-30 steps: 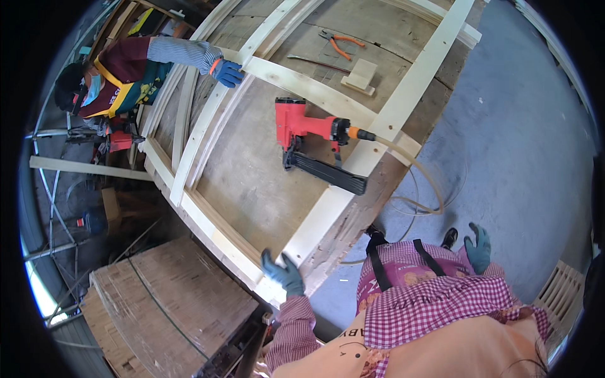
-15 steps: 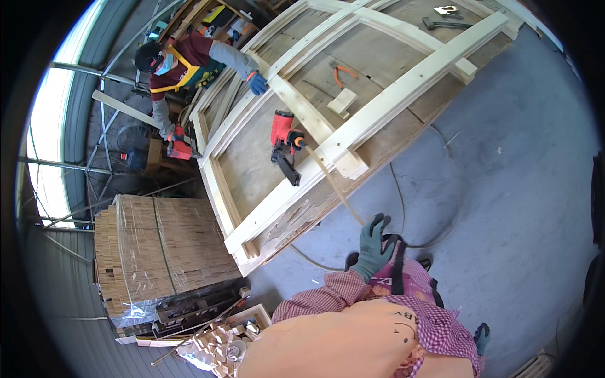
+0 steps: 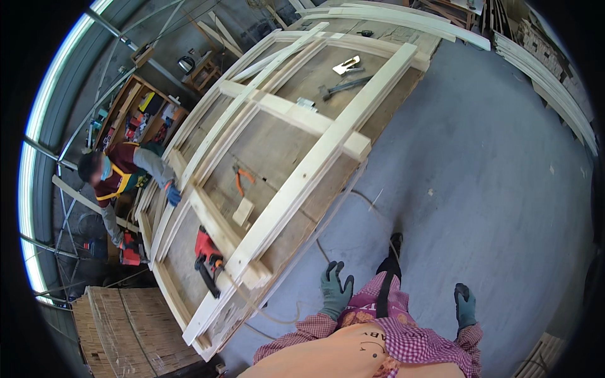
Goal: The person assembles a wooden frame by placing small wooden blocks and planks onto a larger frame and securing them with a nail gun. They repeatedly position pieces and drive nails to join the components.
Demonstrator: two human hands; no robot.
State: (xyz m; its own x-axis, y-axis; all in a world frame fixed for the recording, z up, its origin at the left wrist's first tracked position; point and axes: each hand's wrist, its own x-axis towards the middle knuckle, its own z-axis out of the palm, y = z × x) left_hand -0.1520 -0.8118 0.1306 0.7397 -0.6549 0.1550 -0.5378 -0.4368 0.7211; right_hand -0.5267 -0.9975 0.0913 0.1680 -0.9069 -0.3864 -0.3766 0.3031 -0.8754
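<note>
My left hand [image 3: 335,291], in a grey-green glove, hangs in front of me with thumb and fingers apart and nothing in it. My right hand [image 3: 465,305], gloved alike, hangs at my right side over the floor; its fingers look loosely stretched, holding nothing. A red and black nail gun [image 3: 208,257] lies by the near rail of a pale wooden frame [image 3: 296,179], its hose [image 3: 249,301] trailing over the edge toward my left hand. Orange-handled pliers [image 3: 241,179] and a small wood block [image 3: 243,211] rest inside the frame.
The frame lies on a large worktable [image 3: 353,179]. A hammer [image 3: 343,88] and metal plates [image 3: 346,65] lie farther along. Across it a co-worker [image 3: 123,173] holds a red power tool [image 3: 131,249]. Wrapped wood [image 3: 135,331] stands at left; long boards [image 3: 548,88] lie at right.
My view has swung to the right, and I have stepped along the table. My left hand has opened wider and is apart from the hose. The right hand has come further into view.
</note>
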